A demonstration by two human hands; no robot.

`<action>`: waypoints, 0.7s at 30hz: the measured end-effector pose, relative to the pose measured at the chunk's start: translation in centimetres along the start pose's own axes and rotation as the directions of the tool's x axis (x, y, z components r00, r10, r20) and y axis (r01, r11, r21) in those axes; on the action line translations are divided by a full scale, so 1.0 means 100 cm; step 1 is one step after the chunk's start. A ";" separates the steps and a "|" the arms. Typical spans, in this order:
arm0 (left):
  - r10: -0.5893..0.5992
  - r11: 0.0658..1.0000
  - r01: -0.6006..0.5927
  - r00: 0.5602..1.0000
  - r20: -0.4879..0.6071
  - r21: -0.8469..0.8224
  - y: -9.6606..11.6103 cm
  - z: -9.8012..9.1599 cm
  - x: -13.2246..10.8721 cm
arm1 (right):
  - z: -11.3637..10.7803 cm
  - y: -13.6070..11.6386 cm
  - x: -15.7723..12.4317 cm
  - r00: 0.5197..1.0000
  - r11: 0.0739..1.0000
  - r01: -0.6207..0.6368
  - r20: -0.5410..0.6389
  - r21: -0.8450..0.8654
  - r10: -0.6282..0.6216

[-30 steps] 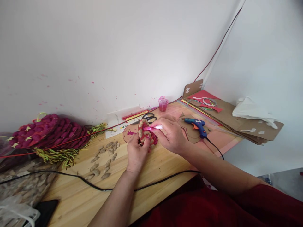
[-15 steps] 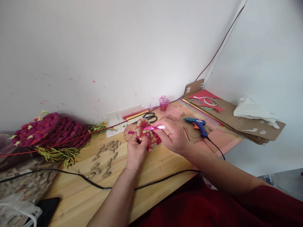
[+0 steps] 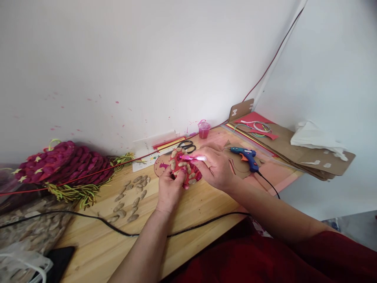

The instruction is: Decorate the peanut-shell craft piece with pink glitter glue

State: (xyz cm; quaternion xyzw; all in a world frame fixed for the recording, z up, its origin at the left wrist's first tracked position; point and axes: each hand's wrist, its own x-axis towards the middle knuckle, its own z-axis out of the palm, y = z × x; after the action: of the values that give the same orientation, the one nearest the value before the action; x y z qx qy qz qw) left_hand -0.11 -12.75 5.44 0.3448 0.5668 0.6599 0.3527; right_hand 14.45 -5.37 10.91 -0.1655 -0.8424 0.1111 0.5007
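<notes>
My left hand (image 3: 169, 191) is closed on the near edge of a red round piece (image 3: 185, 167) studded with several peanut shells, holding it tilted above the wooden table (image 3: 188, 204). My right hand (image 3: 216, 167) pinches a small brush with a pale pink handle (image 3: 196, 158), its tip touching the top of the red piece. Loose peanut shells (image 3: 129, 198) lie on the table left of my left hand.
A blue glue gun (image 3: 246, 155) lies right of my hands, its black cord (image 3: 118, 230) crossing the table front. Scissors (image 3: 188, 146), a pink paint cup (image 3: 204, 129), cardboard sheets (image 3: 297, 151), a white cloth (image 3: 316, 137) and magenta woven pieces (image 3: 63, 163) surround the area.
The red piece has been turned from edge-on to a flatter, wider face toward me. The brush shifted slightly right along its top.
</notes>
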 end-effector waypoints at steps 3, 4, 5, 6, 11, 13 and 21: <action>-0.008 1.000 0.008 1.000 -0.002 0.000 -0.001 0.000 0.000 | 0.000 0.000 0.000 1.000 1.000 0.005 0.000 -0.002 -0.005; -0.011 1.000 0.011 1.000 -0.003 0.002 -0.001 0.000 0.000 | 0.000 0.000 0.000 1.000 1.000 0.010 0.012 0.002 -0.010; -0.012 1.000 0.012 1.000 -0.004 0.003 -0.001 0.001 0.000 | 0.001 0.001 -0.001 1.000 1.000 0.018 0.023 0.005 -0.019; -0.011 1.000 0.011 1.000 -0.004 0.003 0.000 0.001 0.000 | 0.002 0.001 -0.002 0.999 1.000 0.027 0.027 0.002 -0.027; 0.002 1.000 -0.001 1.000 -0.008 0.010 0.001 0.001 0.000 | 0.003 0.003 -0.004 0.999 0.999 0.049 0.015 -0.022 -0.049; -0.003 1.000 0.003 1.000 -0.005 0.023 0.001 0.001 0.000 | 0.003 0.002 -0.004 0.999 0.999 0.051 0.018 -0.011 -0.051; -0.006 1.000 0.006 1.000 -0.005 0.022 0.000 0.000 0.000 | 0.002 0.003 -0.005 0.999 0.999 0.045 0.026 -0.016 -0.044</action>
State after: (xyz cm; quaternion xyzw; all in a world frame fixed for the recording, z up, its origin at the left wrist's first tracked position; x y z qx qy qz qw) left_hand -0.08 -12.72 5.47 0.3453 0.5761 0.6532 0.3495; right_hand 14.56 -5.31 10.31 -0.1494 -0.8532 0.0952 0.4906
